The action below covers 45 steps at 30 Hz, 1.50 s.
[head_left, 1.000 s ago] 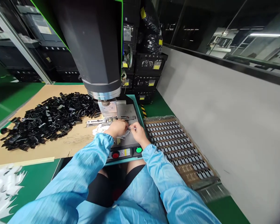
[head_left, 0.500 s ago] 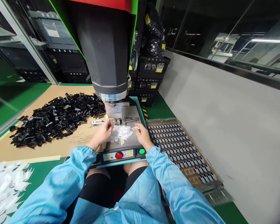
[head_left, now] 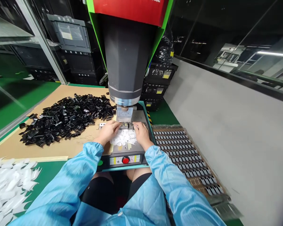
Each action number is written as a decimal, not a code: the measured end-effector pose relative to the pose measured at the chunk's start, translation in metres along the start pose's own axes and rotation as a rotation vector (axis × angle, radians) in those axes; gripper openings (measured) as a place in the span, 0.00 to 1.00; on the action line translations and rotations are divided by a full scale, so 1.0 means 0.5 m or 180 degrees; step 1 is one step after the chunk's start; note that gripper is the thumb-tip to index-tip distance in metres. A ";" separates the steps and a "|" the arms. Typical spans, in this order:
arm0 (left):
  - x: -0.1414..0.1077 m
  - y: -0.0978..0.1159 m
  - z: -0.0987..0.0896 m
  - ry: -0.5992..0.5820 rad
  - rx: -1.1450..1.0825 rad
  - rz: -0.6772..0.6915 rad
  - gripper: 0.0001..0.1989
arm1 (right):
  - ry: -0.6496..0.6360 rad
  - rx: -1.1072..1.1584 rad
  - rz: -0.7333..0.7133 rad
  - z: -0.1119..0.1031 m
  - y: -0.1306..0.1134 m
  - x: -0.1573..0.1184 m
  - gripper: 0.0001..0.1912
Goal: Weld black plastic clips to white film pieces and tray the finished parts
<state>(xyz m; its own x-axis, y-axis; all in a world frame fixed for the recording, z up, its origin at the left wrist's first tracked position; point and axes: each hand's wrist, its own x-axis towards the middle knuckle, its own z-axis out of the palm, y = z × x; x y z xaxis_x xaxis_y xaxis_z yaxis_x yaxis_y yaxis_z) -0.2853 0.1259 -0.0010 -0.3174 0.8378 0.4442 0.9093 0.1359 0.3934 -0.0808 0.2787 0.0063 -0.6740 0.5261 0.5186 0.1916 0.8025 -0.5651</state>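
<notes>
My left hand (head_left: pixel 109 129) is at the left end of a small metal fixture (head_left: pixel 126 125), thumb and fingertips pressed together. What they pinch, if anything, is too small to make out. On the fixture's right end rests my right hand (head_left: pixel 141 133), its fingers bent and close together, the tips partly hidden. Just above the fixture hangs the metal tool (head_left: pixel 124 113) of a dark press head (head_left: pixel 126 62). A heap of thin white plastic pieces (head_left: pixel 124 137) lies on the machine's base plate between my hands.
Black clip-like parts (head_left: pixel 68 116) are piled on brown board at the left. More white pieces (head_left: pixel 11 185) lie at lower left. A tray (head_left: pixel 191 157) with rows of grey parts lies right. A red button (head_left: pixel 125 160) sits on the machine's front. Black crates (head_left: pixel 155 89) stand behind.
Both hands have come to the fixture; the right has moved in from the right side of the white heap. The view has shifted, so the machine sits farther right.
</notes>
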 end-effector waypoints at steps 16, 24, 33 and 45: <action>0.008 0.066 -0.009 -0.0649 0.1096 -0.0106 0.25 | -0.0105 -0.0546 -0.0652 0.066 -0.005 0.031 0.12; 0.000 0.072 -0.019 -0.0634 0.0976 -0.0047 0.24 | -0.0637 -0.1034 -0.0801 0.061 -0.032 0.036 0.14; 0.030 0.009 -0.051 -0.0583 0.0748 -0.0216 0.19 | -0.0819 -0.1175 -0.0849 0.038 -0.034 0.035 0.23; 0.122 -0.161 -0.042 -0.0968 0.0754 -0.1662 0.22 | -0.0087 -0.0153 -0.0449 0.002 -0.028 -0.079 0.15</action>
<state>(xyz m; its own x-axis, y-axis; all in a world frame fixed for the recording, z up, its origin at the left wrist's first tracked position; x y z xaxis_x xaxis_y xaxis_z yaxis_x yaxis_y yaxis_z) -0.3836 0.1551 0.0112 -0.6750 0.7376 -0.0189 0.7017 0.6497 0.2923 -0.0576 0.2462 -0.0068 -0.7157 0.3999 0.5726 0.1271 0.8808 -0.4562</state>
